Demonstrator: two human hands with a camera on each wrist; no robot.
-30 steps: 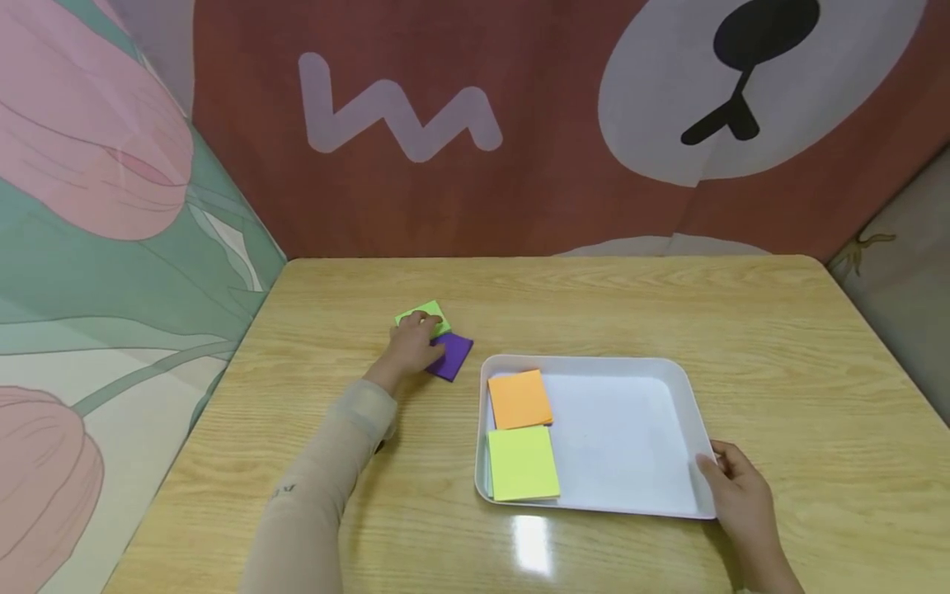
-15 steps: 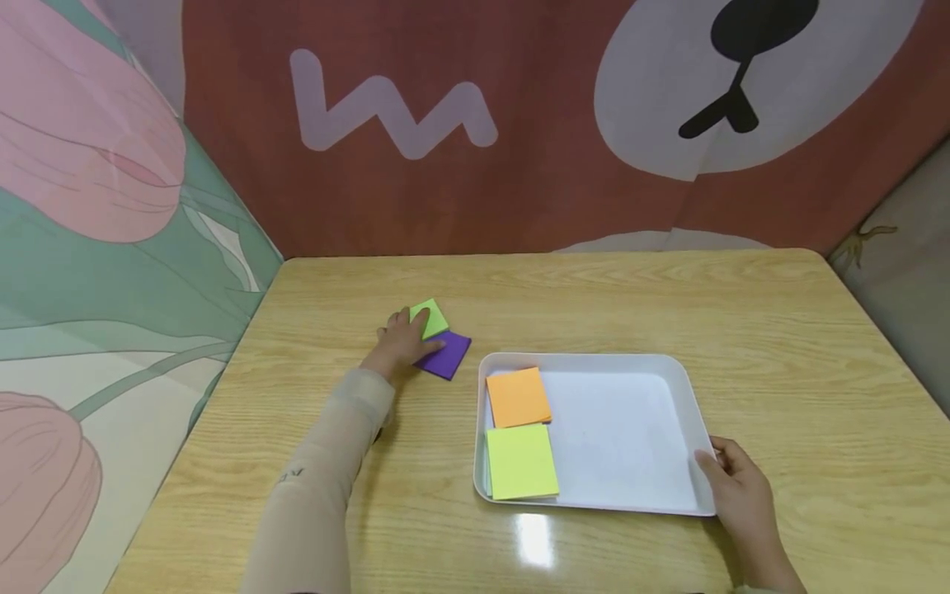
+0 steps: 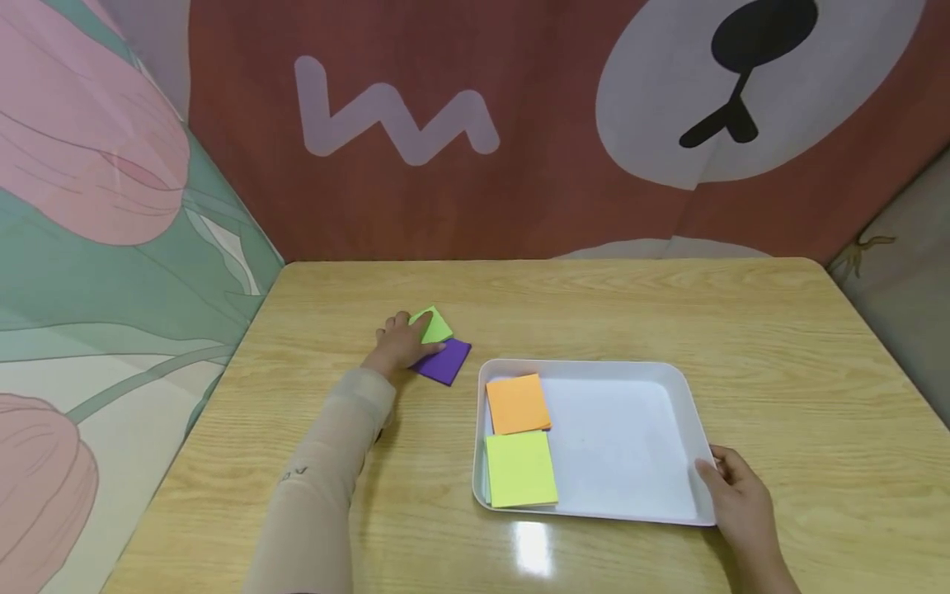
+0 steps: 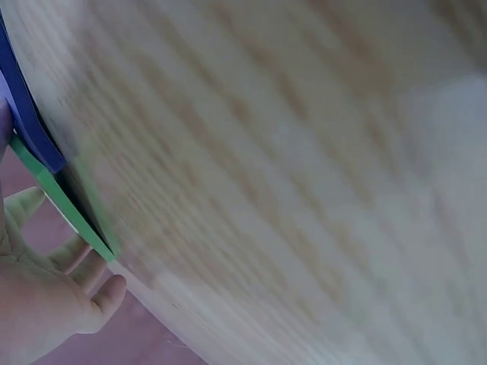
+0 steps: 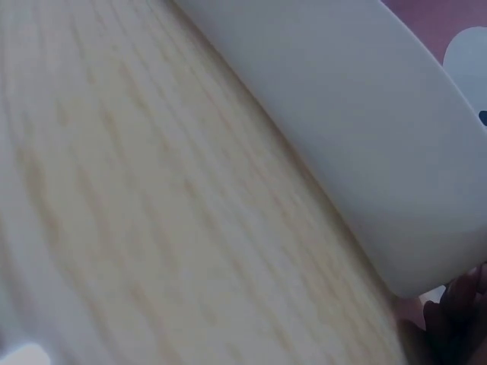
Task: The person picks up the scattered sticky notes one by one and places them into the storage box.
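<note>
Two square sticky note pads lie at the left of the table, a green one (image 3: 440,328) just behind a purple one (image 3: 447,365), their edges meeting. Over them rests my left hand (image 3: 398,344), index finger along the green pad and thumb extended across the purple one. In the left wrist view, the fingers (image 4: 80,255) spread loosely by the green pad's edge (image 4: 70,207). My right hand (image 3: 742,503) grips the right wall of a white tray (image 3: 616,450), thumb over the rim. An orange pad (image 3: 518,403) and a yellow-green pad (image 3: 521,469) lie along the tray's left side.
The light wood table (image 3: 631,313) runs back to a red-brown curtain (image 3: 519,206) printed with an animal face. Flower-patterned fabric (image 3: 96,272) hangs along the left side, and grey fabric (image 3: 909,272) along the right.
My left hand has shifted slightly left, its fingers uncovering more of the green and purple pads. The right hand keeps its hold on the tray, which stays in place.
</note>
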